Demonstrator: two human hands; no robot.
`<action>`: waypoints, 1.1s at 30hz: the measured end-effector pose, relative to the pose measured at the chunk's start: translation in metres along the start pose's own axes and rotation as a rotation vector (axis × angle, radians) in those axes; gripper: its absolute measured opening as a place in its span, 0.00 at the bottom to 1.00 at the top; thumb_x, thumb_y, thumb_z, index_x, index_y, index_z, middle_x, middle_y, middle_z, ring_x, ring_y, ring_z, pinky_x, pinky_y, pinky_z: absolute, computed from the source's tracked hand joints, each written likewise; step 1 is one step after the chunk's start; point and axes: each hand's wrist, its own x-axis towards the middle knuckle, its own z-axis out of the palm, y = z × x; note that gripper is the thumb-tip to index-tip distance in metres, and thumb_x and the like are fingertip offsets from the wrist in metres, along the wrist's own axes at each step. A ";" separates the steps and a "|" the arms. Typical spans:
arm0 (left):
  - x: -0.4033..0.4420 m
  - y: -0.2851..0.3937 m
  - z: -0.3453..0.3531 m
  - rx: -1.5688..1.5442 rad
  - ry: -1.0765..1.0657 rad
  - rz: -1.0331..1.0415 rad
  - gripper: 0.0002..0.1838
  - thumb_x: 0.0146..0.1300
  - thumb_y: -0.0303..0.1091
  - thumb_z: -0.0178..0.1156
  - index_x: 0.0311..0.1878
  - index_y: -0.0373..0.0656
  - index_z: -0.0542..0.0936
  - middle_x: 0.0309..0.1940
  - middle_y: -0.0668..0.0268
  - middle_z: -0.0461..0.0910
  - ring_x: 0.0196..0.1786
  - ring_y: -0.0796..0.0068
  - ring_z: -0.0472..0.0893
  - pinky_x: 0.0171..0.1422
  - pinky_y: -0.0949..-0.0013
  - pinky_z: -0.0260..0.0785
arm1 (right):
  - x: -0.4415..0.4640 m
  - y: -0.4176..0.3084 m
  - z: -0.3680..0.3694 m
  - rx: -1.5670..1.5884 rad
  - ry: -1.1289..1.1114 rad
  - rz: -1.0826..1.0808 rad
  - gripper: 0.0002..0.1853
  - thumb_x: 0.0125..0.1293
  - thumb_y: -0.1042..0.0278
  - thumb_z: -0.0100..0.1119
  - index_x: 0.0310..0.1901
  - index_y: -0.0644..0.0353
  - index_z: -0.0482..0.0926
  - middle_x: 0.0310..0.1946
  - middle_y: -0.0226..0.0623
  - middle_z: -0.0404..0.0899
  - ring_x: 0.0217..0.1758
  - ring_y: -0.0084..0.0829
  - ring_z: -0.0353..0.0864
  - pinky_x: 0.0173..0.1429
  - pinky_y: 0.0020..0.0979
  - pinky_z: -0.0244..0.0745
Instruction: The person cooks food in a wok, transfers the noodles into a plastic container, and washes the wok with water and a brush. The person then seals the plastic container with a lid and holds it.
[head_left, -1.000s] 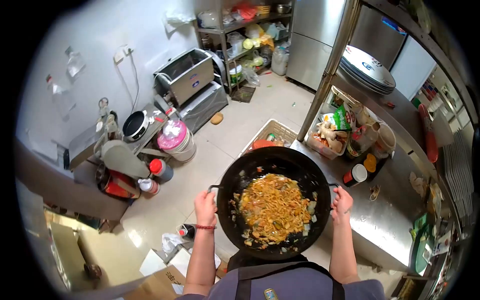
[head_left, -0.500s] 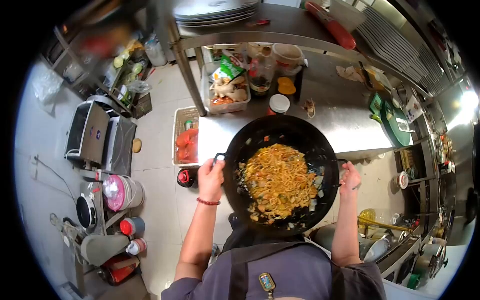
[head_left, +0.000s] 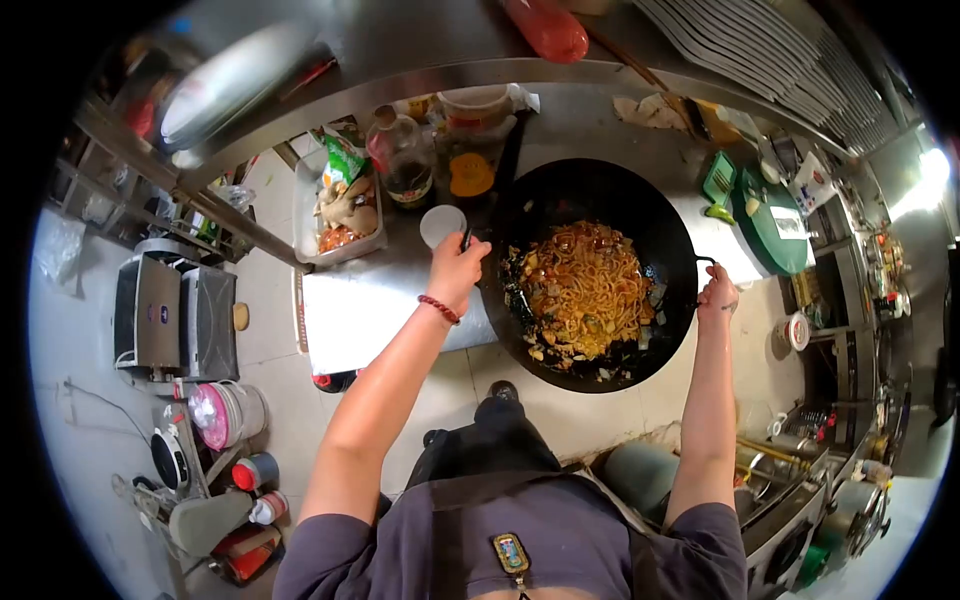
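A black two-handled wok (head_left: 590, 190) holds fried noodles (head_left: 585, 285) with vegetable pieces round their edge. My left hand (head_left: 458, 272), a red bead bracelet at the wrist, is closed round the wok's left handle. On the opposite side, the fingers of my right hand (head_left: 717, 297) are wrapped round the other handle. The wok extends over the front edge of the steel table (head_left: 390, 310); whether its base touches the table is hidden. A white-lidded jar (head_left: 442, 226) sits just beyond my left hand.
At the table's left stands a plastic tub of ginger (head_left: 348, 210), beside a sauce bottle (head_left: 402, 165). A green cutting board (head_left: 775, 225) lies to the right. Overhead, a steel shelf (head_left: 420, 85) carries stacked plates. Buckets (head_left: 230, 415) line the floor at left.
Both hands have carried the wok forward and slightly right, farther over the table. The view has shifted as well, with the shelf and table now nearer. Both hands keep their hold on the handles.
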 end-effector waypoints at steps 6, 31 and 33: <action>0.016 -0.034 0.008 0.409 0.188 0.122 0.12 0.47 0.34 0.60 0.30 0.35 0.72 0.27 0.58 0.75 0.33 0.65 0.75 0.39 0.64 0.67 | 0.050 0.050 -0.028 0.030 -0.070 0.099 0.24 0.51 0.53 0.58 0.46 0.61 0.71 0.43 0.41 0.66 0.50 0.37 0.66 0.52 0.44 0.67; -0.344 -0.026 -0.611 0.291 -0.269 -0.015 0.16 0.61 0.27 0.51 0.53 0.40 0.71 0.23 0.68 0.80 0.29 0.84 0.78 0.38 0.77 0.70 | -0.366 0.224 0.101 -0.272 0.279 -0.705 0.15 0.63 0.58 0.42 0.34 0.61 0.74 0.21 0.28 0.67 0.20 0.21 0.63 0.21 0.26 0.59; -0.404 -0.010 -0.730 0.303 -0.117 -0.159 0.16 0.61 0.29 0.53 0.53 0.41 0.71 0.23 0.68 0.80 0.24 0.86 0.76 0.32 0.78 0.68 | -0.456 0.280 0.141 0.062 0.103 -0.417 0.14 0.64 0.60 0.40 0.34 0.61 0.73 0.22 0.27 0.67 0.21 0.20 0.63 0.22 0.26 0.60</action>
